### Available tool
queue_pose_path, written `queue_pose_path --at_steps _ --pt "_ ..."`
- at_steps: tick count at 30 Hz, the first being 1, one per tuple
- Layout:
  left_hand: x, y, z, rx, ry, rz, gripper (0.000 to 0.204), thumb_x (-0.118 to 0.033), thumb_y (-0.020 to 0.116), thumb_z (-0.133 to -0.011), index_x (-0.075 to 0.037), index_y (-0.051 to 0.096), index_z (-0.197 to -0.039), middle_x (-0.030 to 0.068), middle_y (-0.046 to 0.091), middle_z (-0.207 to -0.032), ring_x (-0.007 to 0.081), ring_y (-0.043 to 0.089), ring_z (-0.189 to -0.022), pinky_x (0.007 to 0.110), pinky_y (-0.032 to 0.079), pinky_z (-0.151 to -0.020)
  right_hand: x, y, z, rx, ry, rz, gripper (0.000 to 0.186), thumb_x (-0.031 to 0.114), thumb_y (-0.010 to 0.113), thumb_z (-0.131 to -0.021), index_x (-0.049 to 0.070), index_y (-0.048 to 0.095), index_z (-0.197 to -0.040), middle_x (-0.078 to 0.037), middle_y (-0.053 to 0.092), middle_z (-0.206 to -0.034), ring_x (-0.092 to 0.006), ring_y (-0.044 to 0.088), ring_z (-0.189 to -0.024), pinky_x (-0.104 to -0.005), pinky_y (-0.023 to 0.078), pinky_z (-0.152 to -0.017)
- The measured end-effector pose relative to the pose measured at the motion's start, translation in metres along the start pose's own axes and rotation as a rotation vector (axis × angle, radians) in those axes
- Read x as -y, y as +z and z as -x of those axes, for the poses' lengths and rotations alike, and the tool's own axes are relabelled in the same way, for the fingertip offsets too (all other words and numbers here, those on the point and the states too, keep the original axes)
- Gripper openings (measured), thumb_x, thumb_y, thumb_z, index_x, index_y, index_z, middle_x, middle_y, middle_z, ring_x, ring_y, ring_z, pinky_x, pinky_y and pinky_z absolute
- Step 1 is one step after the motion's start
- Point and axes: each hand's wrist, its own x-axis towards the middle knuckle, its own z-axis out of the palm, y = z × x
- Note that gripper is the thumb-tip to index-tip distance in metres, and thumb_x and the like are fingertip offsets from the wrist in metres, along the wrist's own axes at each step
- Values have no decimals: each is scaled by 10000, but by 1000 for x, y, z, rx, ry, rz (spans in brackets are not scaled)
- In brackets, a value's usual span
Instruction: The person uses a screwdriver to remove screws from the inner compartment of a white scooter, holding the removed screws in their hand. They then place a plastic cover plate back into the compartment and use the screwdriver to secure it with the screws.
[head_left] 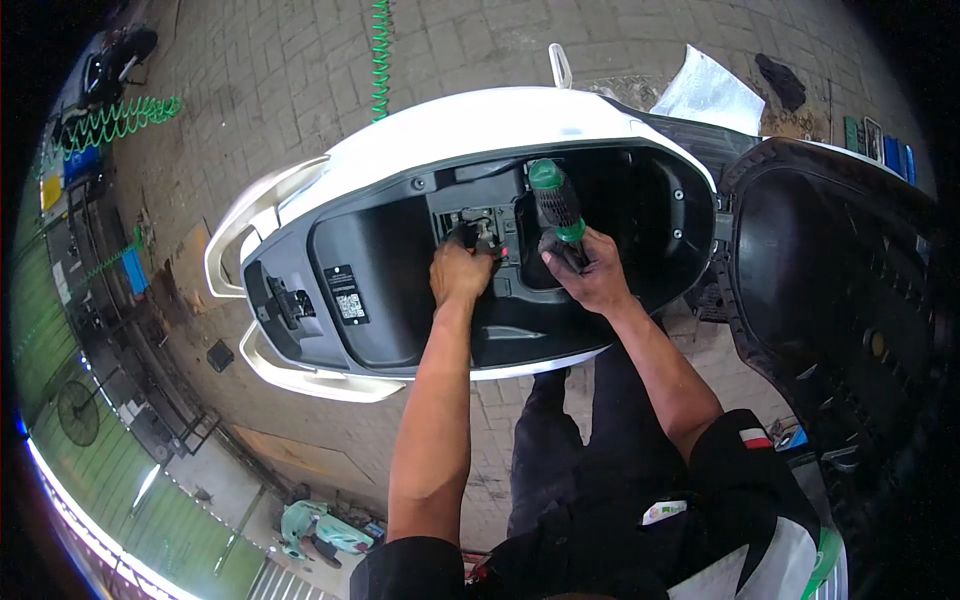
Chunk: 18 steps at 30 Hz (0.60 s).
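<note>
A white scooter (450, 115) stands in front of me with its black under-seat storage bin (375, 250) uncovered. Set into the bin's middle is a small recess (485, 222) with wires and metal parts, and a bit of red shows there. My left hand (462, 272) reaches into this recess, its fingers closed together at the wiring; what they pinch is too small to make out. Over the bin, just to the right, my right hand (597, 278) grips a screwdriver (558, 200) below its green and black handle, which points up and away from me. Its tip is hidden.
The black seat (820, 270) is tipped back on its hinge at the right. Pale grab rails (320, 382) stick out at the scooter's left end. A coiled green hose (380, 60) hangs beyond it. Another scooter (325, 527) and a fan (78, 413) stand at the lower left.
</note>
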Motion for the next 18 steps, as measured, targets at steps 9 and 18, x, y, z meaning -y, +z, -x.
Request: queue_pose_path --at_steps 9,18 --pt "44 14 -28 194 45 474 383 -242 647 -896 -17 699 -1202 120 747 -958 229 699 -883 336 537 -825 -5 -5 7 -21 43 -15 139 67 751 -842 44 701 -970 -91 700 -898 -222 688 -778 -336 530 -713" --pt "48 25 -46 112 77 452 399 -283 684 -886 20 718 -1144 179 751 -1043 289 713 -980 385 532 -866 -2 10 9 -33 -32 -96 131 55 751 -837 26 707 -956 -54 637 -824 -119 546 -632 -273 417 -590"
